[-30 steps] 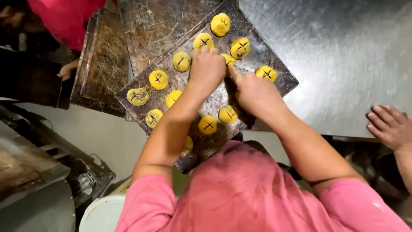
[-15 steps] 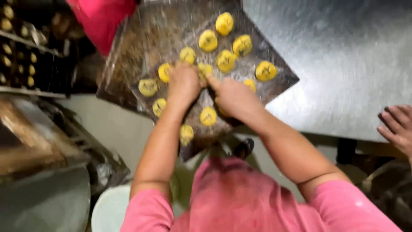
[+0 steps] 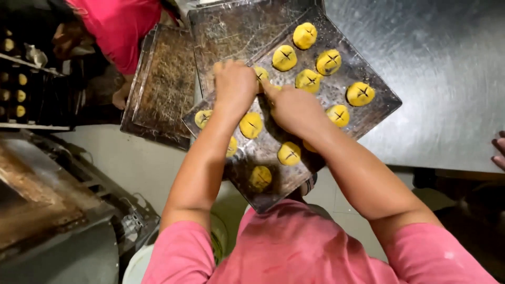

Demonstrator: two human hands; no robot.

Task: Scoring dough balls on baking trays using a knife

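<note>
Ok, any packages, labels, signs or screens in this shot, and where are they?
None in view. Only bare metal baking trays, yellow dough pieces with dark cross marks under the left hand and right hand, a steel table and a rack at left.

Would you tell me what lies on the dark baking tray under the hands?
Yellow dough pieces with dark crosses lie on the tray. Left hand and right hand cover some.

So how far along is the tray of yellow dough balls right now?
Most yellow dough balls on the dark baking tray already carry a dark cross mark. The left hand and right hand meet over a ball in the tray's middle. The ball nearest the person is too blurred to tell. Two other trays hold nothing.
</note>
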